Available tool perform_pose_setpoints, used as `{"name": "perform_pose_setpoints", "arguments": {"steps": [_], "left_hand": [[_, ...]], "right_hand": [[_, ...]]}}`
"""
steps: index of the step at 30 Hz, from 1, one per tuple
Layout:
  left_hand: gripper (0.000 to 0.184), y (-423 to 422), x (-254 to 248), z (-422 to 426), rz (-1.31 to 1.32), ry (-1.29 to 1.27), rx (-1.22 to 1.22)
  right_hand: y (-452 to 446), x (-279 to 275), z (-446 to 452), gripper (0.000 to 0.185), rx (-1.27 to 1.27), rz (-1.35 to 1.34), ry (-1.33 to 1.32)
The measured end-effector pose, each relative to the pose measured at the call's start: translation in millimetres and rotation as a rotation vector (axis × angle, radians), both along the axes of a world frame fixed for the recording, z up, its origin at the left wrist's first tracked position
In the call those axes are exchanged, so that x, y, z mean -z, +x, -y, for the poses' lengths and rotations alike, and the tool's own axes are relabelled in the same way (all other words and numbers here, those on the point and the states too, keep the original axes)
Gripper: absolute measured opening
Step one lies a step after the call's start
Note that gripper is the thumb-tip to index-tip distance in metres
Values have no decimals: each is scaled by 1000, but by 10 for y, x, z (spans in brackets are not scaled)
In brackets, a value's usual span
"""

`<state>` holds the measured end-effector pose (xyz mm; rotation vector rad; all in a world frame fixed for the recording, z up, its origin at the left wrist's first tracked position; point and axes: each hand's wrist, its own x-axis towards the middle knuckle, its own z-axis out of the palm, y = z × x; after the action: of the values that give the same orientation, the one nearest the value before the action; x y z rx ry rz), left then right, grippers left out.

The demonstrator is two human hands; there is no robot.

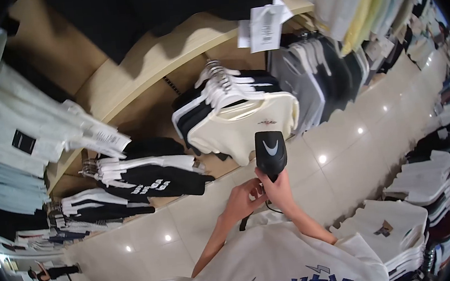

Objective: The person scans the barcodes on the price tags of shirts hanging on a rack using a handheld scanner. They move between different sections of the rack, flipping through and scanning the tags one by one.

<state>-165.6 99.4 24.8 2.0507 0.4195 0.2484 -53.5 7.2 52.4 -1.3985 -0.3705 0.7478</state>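
Observation:
In front of my chest, my right hand (278,190) is wrapped around the handle of a black barcode scanner (270,153), whose head points away from me. My left hand (242,199) is close against it, fingers curled and pinched beside the handle; what they hold, if anything, is hidden. A dark cord (273,208) loops below the right hand. Just beyond the scanner hangs a cream sweatshirt (245,122) with a small chest print, first in a row of tops on white hangers (218,84).
Black tops (156,182) hang at left, grey and dark tops (311,78) at right. A wooden shelf (138,81) curves overhead with paper tags (265,28) below it. White shirts (388,230) fill racks behind right. Tiled floor (340,151) runs between. Another person (53,272) stands far left.

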Motion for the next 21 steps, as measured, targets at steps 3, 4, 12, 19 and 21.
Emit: {"name": "perform_pose_setpoints", "arguments": {"steps": [3,4,12,19,21], "left_hand": [[28,311,-44,106,-14,44,80],[27,412,-69,113,-11,72,116],[22,1239,-345,-188,37,108,43],[31,1961,-413,-819,418,-26,-276],[37,2132,-497,-935,502,-90,-318]], "right_hand": [[208,62,221,22,99,61,32],[269,89,257,21,141,125,57],[840,114,472,29,232,282,99],[1390,53,345,22,237,222,-31],[1542,13,235,22,227,292,-29]]}}
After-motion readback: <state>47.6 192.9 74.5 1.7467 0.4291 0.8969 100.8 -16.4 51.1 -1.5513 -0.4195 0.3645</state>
